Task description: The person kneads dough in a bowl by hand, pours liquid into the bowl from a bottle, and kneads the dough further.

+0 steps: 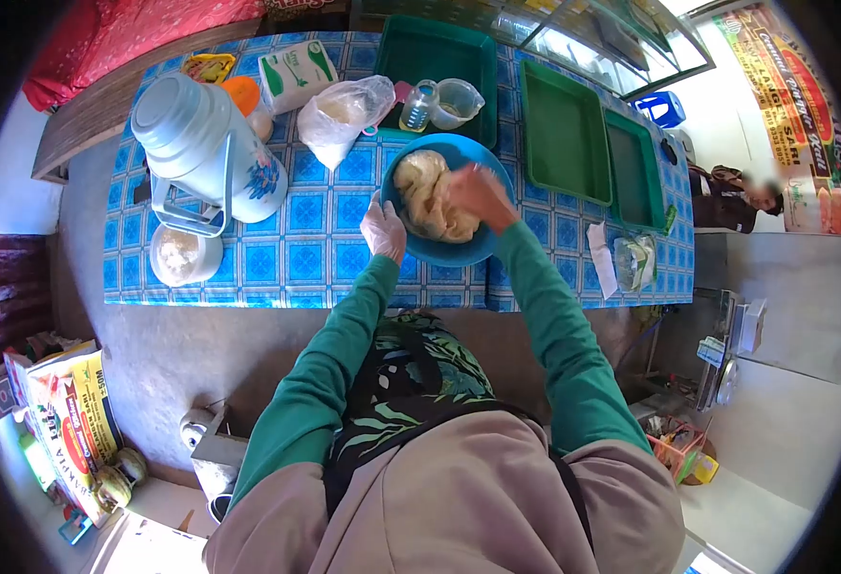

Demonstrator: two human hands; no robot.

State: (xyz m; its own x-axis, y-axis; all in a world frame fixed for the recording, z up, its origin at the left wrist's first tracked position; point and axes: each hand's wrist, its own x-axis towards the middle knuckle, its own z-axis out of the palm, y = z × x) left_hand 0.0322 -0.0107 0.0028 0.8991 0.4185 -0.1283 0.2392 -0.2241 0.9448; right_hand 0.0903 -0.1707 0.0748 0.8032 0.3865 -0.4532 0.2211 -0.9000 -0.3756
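Observation:
Pale dough (428,196) lies in a round blue bowl (449,251) near the middle of the table. My left hand (383,230), in a thin clear glove, holds the bowl's left rim. Over the right part of the dough is my right hand (482,194), smeared by motion, so its fingers cannot be made out. Behind the bowl, a measuring jug (458,101) and a small bottle with yellowish liquid (418,107) stand at a green tray. A plastic bag of white powder (344,113) sits to the left of them.
A large thermos (212,153) and a tub of white stuff (186,255) stand at left. Behind are a white packet (296,75) and a dark green tray (436,38). Green trays (566,129) (635,163) lie at right, near a clear bag (635,263). A person (726,199) is far right.

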